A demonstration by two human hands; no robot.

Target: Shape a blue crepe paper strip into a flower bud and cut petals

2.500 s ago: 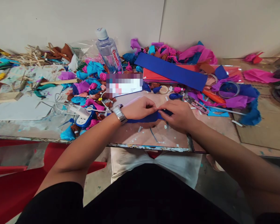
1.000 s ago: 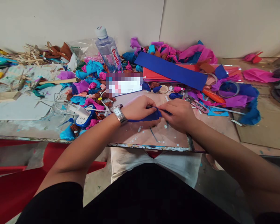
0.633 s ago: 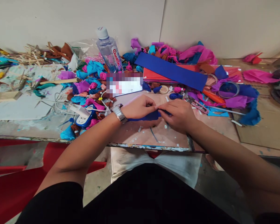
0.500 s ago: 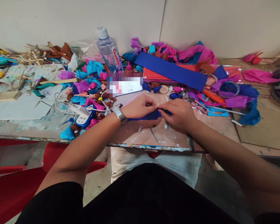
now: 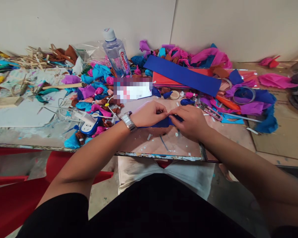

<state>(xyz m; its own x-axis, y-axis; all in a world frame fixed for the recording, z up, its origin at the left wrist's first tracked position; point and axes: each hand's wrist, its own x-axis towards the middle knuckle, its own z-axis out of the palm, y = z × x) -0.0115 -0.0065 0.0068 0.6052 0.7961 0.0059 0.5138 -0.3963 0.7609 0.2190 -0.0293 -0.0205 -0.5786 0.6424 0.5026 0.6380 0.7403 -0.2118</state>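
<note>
My left hand (image 5: pixel 152 114), a metal watch (image 5: pixel 128 121) on its wrist, pinches the edge of a dark blue crepe paper strip (image 5: pixel 161 124). My right hand (image 5: pixel 188 120) meets it fingertip to fingertip and pinches the same strip, its fingers curled over the paper. Part of the strip lies behind my left hand and wrist. Just beyond my hands are a phone with a lit screen (image 5: pixel 136 92), a small tape roll (image 5: pixel 174 95) and a rolled dark blue paper piece (image 5: pixel 187 101).
A water bottle (image 5: pixel 116 54) stands at the back among crumpled coloured paper. A wide blue paper strip (image 5: pixel 181 74) lies over red packets. A pink-handled cutter (image 5: pixel 212 112) and clear tape roll (image 5: pixel 243 96) are at right. A power socket (image 5: pixel 90 125) with cables sits at left.
My left hand has shifted slightly right, and more of the blue strip shows to the left of my wrist. My right hand stays almost in place, still pinching.
</note>
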